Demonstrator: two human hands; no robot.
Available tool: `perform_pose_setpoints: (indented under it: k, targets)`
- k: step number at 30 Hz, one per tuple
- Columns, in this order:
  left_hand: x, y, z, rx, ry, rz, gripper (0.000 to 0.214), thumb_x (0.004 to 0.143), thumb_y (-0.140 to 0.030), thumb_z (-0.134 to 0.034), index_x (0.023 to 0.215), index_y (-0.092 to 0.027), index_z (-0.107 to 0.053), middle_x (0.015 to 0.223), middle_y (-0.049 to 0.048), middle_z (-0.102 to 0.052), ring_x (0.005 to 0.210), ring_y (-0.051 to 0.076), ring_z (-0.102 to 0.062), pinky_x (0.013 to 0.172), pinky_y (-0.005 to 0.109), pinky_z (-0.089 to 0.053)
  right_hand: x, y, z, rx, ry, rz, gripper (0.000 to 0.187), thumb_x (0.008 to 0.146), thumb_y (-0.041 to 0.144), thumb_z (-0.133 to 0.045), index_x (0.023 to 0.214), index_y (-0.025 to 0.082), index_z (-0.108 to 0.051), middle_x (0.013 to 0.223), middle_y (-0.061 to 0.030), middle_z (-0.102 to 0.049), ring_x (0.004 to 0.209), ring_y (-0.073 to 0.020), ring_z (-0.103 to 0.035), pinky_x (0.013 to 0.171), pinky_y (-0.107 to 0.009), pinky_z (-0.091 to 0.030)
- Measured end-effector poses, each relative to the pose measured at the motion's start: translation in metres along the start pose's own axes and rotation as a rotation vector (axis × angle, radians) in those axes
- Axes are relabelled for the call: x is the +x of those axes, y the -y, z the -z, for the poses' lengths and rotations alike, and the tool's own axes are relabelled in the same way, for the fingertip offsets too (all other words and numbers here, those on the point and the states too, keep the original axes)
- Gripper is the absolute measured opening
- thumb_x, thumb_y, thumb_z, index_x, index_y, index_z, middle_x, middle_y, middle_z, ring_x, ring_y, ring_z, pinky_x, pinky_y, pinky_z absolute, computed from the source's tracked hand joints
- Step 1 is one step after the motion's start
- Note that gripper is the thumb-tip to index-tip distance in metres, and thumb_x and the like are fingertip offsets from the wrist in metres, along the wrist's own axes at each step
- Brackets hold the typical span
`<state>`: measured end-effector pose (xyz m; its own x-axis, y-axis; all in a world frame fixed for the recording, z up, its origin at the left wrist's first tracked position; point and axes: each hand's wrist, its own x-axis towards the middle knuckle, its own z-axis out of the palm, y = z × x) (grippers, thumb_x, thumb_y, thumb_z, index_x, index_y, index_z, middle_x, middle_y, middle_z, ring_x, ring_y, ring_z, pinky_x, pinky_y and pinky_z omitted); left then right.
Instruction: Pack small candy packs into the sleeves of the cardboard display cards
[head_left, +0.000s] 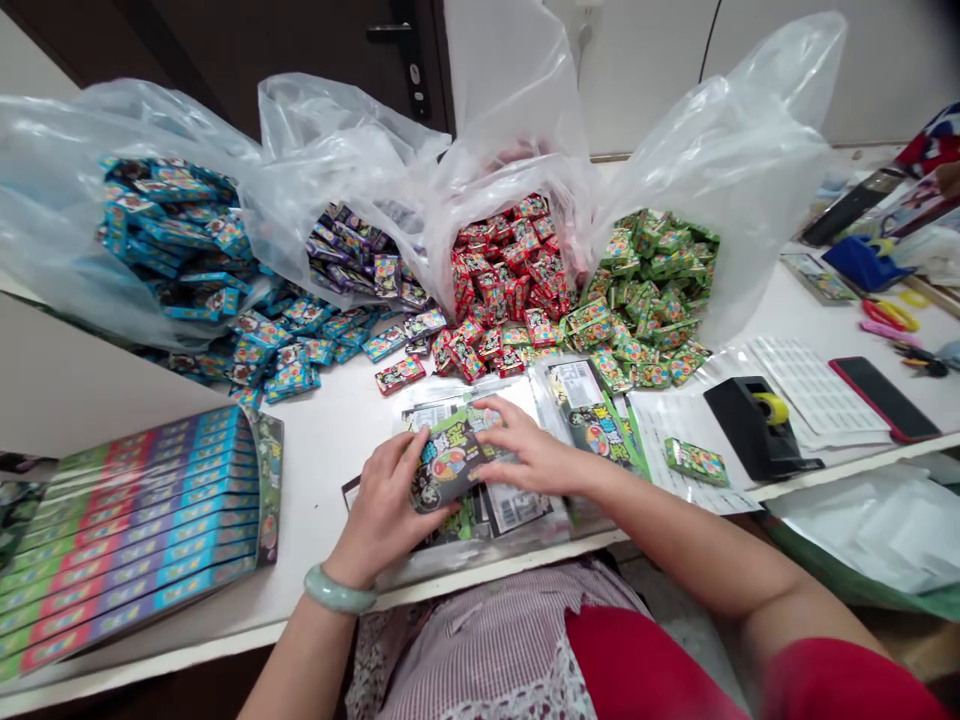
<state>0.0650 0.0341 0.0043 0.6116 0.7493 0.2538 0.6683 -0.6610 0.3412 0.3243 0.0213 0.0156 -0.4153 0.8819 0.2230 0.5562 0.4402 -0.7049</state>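
Note:
A flat dark pack [450,462] printed with green and blue cartoon lettering lies between my two hands. My left hand [386,500], with a pale green bangle at the wrist, grips its left side, thumb at the lower edge. Curved over the right side of the same pack is my right hand [521,445], its fingertips on the printed face. Beneath are clear plastic sleeves [517,505] with printed cards and barcode labels. Beside my right forearm lies another stack of printed packs [596,425].
Clear bags behind spill small blue boxes [187,240], purple boxes [352,250], red boxes [510,265] and green boxes [652,270]. Neat coloured rows of boxes [150,510] stand at left. At right are a single green box [696,461], a tape dispenser [750,425] and a phone [883,398].

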Motion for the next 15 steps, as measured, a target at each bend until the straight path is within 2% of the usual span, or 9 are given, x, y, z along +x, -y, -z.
perform_pose_setpoints:
  k: [2, 4, 7, 10, 13, 15]
  targets:
    - [-0.001, 0.006, 0.004, 0.011, -0.021, 0.030, 0.089, 0.073, -0.047, -0.070, 0.146, -0.023, -0.024, 0.129, 0.0138, -0.044, 0.118, 0.032, -0.045, 0.100, 0.049, -0.041, 0.012, -0.028, 0.013, -0.053, -0.096, -0.042, 0.027, 0.091, 0.035, -0.054, 0.113, 0.022, -0.063, 0.126, -0.0084, -0.057, 0.120, -0.0200, -0.050, 0.103, -0.041, -0.039]
    - [-0.002, 0.013, 0.008, 0.025, -0.053, 0.055, 0.088, 0.073, -0.049, -0.069, 0.146, -0.023, -0.025, 0.128, 0.0138, -0.044, 0.117, 0.032, -0.046, 0.100, 0.049, -0.042, 0.026, -0.059, 0.031, -0.258, -0.157, -0.183, 0.027, 0.091, 0.029, -0.054, 0.115, 0.021, -0.064, 0.119, -0.0097, -0.061, 0.117, -0.0230, -0.051, 0.103, -0.045, -0.038]
    - [-0.005, 0.021, 0.013, 0.036, -0.095, 0.080, 0.089, 0.073, -0.052, -0.068, 0.145, -0.023, -0.026, 0.128, 0.0141, -0.044, 0.118, 0.033, -0.046, 0.100, 0.049, -0.041, 0.042, -0.099, 0.048, -0.515, -0.010, -0.286, 0.044, 0.083, 0.026, -0.065, 0.126, 0.023, -0.060, 0.132, -0.0133, -0.054, 0.120, -0.0310, -0.048, 0.101, -0.051, -0.037]
    - [-0.008, 0.022, 0.013, 0.028, -0.107, 0.103, 0.090, 0.073, -0.053, -0.068, 0.145, -0.022, -0.026, 0.128, 0.0138, -0.044, 0.119, 0.032, -0.045, 0.102, 0.049, -0.040, 0.052, -0.120, 0.048, -0.573, 0.061, -0.217, 0.039, 0.083, 0.024, -0.064, 0.123, 0.023, -0.063, 0.131, -0.0119, -0.055, 0.118, -0.0292, -0.050, 0.100, -0.048, -0.039]
    - [-0.009, 0.021, 0.013, 0.019, -0.110, 0.119, 0.090, 0.073, -0.055, -0.067, 0.146, -0.022, -0.025, 0.128, 0.0138, -0.044, 0.119, 0.032, -0.045, 0.102, 0.049, -0.041, 0.053, -0.127, 0.044, -0.526, -0.002, -0.086, 0.028, 0.086, 0.022, -0.060, 0.113, 0.018, -0.067, 0.116, -0.0122, -0.064, 0.108, -0.0254, -0.057, 0.096, -0.043, -0.045]
    - [-0.008, 0.022, 0.013, 0.019, -0.110, 0.127, 0.090, 0.073, -0.056, -0.066, 0.146, -0.022, -0.025, 0.128, 0.0138, -0.043, 0.119, 0.032, -0.045, 0.102, 0.049, -0.040, 0.050, -0.124, 0.045, -0.505, -0.071, -0.052, 0.027, 0.090, 0.020, -0.052, 0.113, 0.015, -0.065, 0.114, -0.0135, -0.064, 0.108, -0.0241, -0.058, 0.096, -0.042, -0.046]
